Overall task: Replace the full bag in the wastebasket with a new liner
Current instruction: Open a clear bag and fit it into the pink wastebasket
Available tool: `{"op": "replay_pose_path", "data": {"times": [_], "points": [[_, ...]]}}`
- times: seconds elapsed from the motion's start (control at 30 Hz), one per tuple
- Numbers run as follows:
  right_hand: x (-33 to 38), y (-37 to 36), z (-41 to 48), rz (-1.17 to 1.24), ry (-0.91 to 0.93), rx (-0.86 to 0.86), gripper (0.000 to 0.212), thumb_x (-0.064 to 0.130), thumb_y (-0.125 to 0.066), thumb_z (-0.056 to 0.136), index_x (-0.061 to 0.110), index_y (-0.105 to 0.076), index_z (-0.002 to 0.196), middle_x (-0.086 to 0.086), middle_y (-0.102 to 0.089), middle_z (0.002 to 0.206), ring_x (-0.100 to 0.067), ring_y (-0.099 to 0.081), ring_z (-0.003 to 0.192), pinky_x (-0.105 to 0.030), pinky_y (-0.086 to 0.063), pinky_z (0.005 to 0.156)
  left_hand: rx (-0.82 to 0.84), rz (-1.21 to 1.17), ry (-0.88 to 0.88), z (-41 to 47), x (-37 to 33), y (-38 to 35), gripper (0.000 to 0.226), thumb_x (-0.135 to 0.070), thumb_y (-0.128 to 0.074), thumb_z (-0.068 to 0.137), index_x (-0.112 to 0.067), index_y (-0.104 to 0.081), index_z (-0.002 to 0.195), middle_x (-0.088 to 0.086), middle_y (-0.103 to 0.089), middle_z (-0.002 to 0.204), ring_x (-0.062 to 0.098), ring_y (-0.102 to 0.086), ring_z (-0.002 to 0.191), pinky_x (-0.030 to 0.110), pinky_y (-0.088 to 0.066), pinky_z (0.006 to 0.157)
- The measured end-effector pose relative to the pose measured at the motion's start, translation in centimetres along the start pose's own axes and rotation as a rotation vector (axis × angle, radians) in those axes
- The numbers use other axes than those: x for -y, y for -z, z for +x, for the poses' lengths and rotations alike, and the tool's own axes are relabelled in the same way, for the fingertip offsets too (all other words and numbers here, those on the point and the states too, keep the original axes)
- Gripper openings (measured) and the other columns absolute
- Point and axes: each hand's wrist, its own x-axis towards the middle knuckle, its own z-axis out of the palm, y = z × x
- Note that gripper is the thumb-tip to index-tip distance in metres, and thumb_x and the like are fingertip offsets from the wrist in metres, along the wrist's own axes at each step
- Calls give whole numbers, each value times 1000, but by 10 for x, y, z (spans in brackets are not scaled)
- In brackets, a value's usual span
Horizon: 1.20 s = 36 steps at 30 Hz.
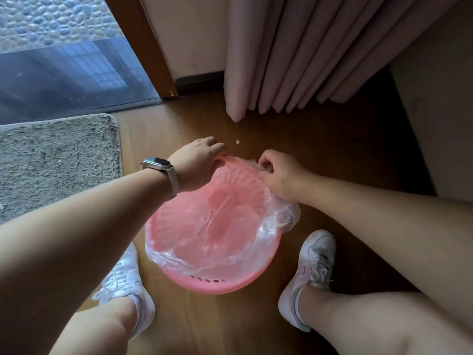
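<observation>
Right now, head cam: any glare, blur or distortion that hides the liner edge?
Head view: soft daylight, no hard shadows; white glare on the liner over the wastebasket rim; wide-angle warp slants the door frame, swells the forearms; nearest forearm skin soft; left hand and right hand sharp.

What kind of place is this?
Probably a room in a home: a long pink curtain, a shaggy mat on a wooden floor, and a pink wastebasket with a clear liner.

One pink wastebasket [217, 285], one clear liner [288, 216], two hands [197, 162] [280, 176], two white shoes [122, 280] [316, 257], one watch [156, 163], one rug [56, 160] at nine o'clock, one curtain [307, 52]
</observation>
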Motion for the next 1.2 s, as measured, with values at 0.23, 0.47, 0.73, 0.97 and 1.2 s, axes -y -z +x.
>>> {"op": "replay_pose_path", "data": {"times": [0.23,0.47,0.73,0.97,1.2], "points": [[7,15,49,210,133,-61,16,18,-67,82,25,-54,87,0,-52,76,-15,-52,72,-34,-49,66,-204,-62,168,-4,53,6,15,-19,-52,95,-11,-59,106,12,-60,101,36,-59,87,40,-49,72],[-11,4,91,105,364,-248,18,-3,-60,79,15,-59,83,-3,-57,77,-19,-56,73,-37,-50,67,-248,-52,251,-15,83,3,32,-38,-44,94,-15,-55,113,13,-60,107,36,-58,94,39,-47,79],[-17,16,114,111,204,-64,13,13,-63,87,19,-62,99,0,-63,90,-17,-60,83,-34,-53,71,-252,10,391,0,104,23,22,-25,-52,96,-10,-53,112,20,-59,109,39,-56,98,42,-43,79],[-5,24,120,258,201,-99,16,17,-69,84,23,-62,97,1,-65,94,-14,-62,87,-29,-52,77,-259,33,223,5,101,30,22,-36,-42,92,-21,-50,106,11,-60,104,38,-59,90,44,-51,71],[15,10,125,253,277,-153,11,25,-65,89,20,-68,81,8,-66,74,-10,-63,74,-32,-52,70,-238,25,151,11,89,28,26,-41,-41,91,-23,-52,106,6,-60,100,37,-61,84,42,-52,65]]}}
